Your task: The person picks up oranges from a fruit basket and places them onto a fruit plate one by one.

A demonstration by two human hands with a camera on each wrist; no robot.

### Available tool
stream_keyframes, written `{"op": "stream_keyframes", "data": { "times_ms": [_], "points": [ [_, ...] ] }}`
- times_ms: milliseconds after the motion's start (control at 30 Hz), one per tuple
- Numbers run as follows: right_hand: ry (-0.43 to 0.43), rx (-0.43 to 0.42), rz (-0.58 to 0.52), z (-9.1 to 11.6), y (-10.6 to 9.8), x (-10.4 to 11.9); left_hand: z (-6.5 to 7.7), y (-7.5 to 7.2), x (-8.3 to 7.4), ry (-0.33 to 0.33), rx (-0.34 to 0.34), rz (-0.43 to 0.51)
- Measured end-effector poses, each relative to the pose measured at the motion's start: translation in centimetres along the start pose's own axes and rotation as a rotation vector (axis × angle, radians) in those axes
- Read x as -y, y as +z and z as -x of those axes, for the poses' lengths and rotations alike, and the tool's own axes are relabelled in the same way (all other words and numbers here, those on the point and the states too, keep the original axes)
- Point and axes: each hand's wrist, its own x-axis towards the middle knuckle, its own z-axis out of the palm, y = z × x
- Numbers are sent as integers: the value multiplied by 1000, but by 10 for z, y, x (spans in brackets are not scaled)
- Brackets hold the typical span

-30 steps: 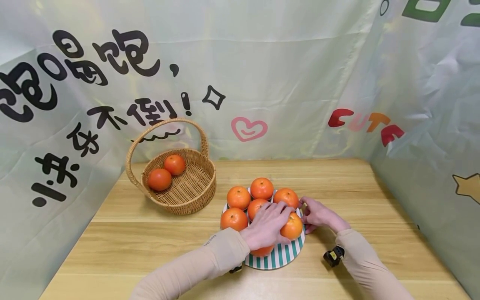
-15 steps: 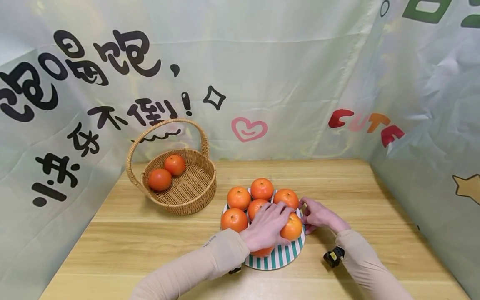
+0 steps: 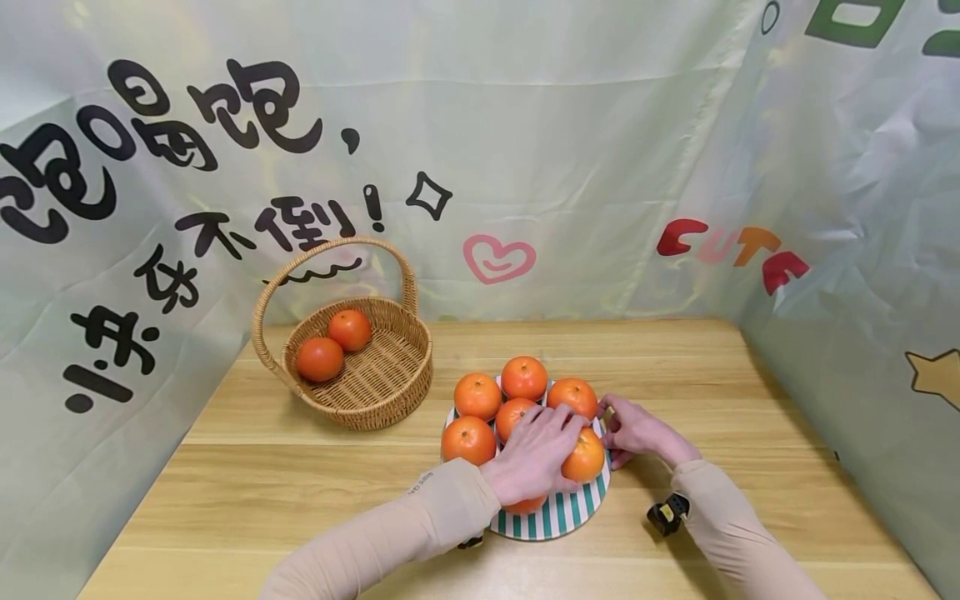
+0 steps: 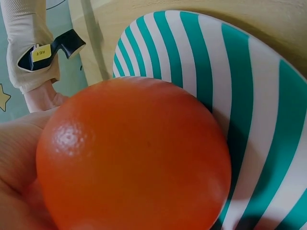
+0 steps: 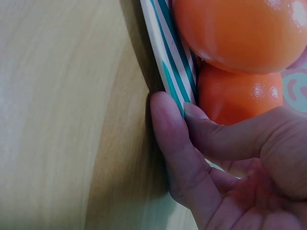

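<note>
A round plate (image 3: pixel 551 517) with green and white stripes carries several oranges (image 3: pixel 468 440). My left hand (image 3: pixel 536 446) reaches over them from the left, its fingers and thumb around the orange (image 3: pixel 585 456) at the plate's right side. In the left wrist view another orange (image 4: pixel 134 158) fills the foreground, with part of my left hand (image 4: pixel 17 163) beside it. My right hand (image 3: pixel 641 429) pinches the plate's right rim; in the right wrist view the thumb of my right hand (image 5: pixel 230 167) is above the rim and a finger is at its outer side.
At the back left stands a wicker basket (image 3: pixel 397 400) with a tall handle, holding two red-orange round fruits (image 3: pixel 319 359). The wooden table (image 3: pixel 315 492) meets printed cloth walls (image 3: pixel 600 167) at the back and sides. A black wrist camera (image 3: pixel 667 512) hangs below the right sleeve.
The orange under my left hand has moved very slightly toward the front. Both hands, the plate and the basket otherwise stay where they were.
</note>
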Motion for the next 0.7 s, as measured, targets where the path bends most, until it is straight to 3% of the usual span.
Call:
{"op": "stream_keyframes", "data": {
  "times_ms": [700],
  "points": [
    [-4, 9, 10, 0, 0, 0, -2, 3, 1, -29, 50, 20]
  ]
}}
